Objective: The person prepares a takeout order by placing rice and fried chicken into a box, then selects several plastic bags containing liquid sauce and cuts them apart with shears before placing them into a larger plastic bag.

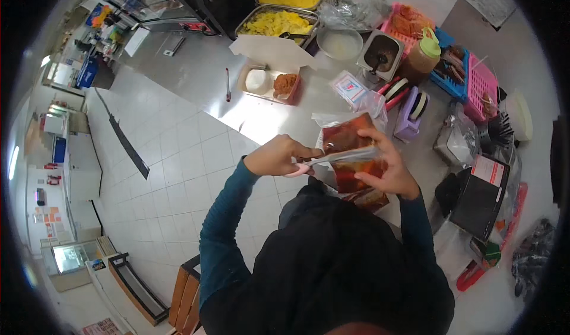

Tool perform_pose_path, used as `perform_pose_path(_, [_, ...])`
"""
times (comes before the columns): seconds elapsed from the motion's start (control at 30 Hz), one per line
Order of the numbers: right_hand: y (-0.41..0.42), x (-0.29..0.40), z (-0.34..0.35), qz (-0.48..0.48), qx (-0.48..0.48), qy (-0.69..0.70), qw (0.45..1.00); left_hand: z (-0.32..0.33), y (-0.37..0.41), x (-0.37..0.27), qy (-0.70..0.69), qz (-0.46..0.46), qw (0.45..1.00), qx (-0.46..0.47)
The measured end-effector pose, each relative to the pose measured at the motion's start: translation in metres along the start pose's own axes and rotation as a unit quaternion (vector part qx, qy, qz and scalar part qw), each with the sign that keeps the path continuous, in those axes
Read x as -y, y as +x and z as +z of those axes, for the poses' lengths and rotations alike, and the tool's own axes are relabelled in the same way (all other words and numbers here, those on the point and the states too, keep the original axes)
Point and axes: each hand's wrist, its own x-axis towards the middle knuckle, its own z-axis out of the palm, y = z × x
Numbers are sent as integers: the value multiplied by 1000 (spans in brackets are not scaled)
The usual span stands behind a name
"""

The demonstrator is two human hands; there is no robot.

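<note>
My left hand (285, 156) grips pink-handled scissors (303, 169), whose blades lie across a clear plastic packet of reddish-brown sauce (349, 132). My right hand (388, 165) pinches the same packet from the other side, fingers above the blades and thumb below. Another sauce packet (372, 200) hangs beneath, partly hidden by my clothing. Beyond my hands, on the steel counter (196, 72), sits a lidded paper box (267, 96), its flap raised. Inside it are a white mound that looks like rice (257, 82) and a brown breaded piece of food (285, 85).
A red pen (228, 85) lies left of the box. Behind stand metal trays of yellow food (276, 25), a bowl (340, 43) and a dark sauce tub (381, 54). Rightward are a squeeze bottle (421, 56), plastic baskets (483, 79) and a purple tape dispenser (409, 119).
</note>
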Motion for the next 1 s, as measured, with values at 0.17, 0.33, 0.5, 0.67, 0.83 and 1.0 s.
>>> perform_pose_path(0.17, [43, -12, 12, -17, 56, -40, 997, -9, -13, 18, -34, 1, 999, -29])
perform_pose_path(0.33, [82, -22, 24, -7, 46, 51, 998, -23, -25, 58, -98, -5, 993, -59])
perform_pose_path(0.5, [117, -31, 37, 25, 109, 101, 989, -40, -29, 75, -61, 17, 994, -95])
perform_pose_path(0.67, [139, -43, 51, 46, 156, 128, 978, -45, -39, 106, -58, -91, 994, 1])
perform_pose_path(0.83, [150, -57, 67, 99, 219, 125, 963, -30, -31, 108, -185, -21, 972, -144])
perform_pose_path(1.0, [172, -86, 76, 65, 258, 134, 955, -24, -27, 123, -94, 24, 967, -235])
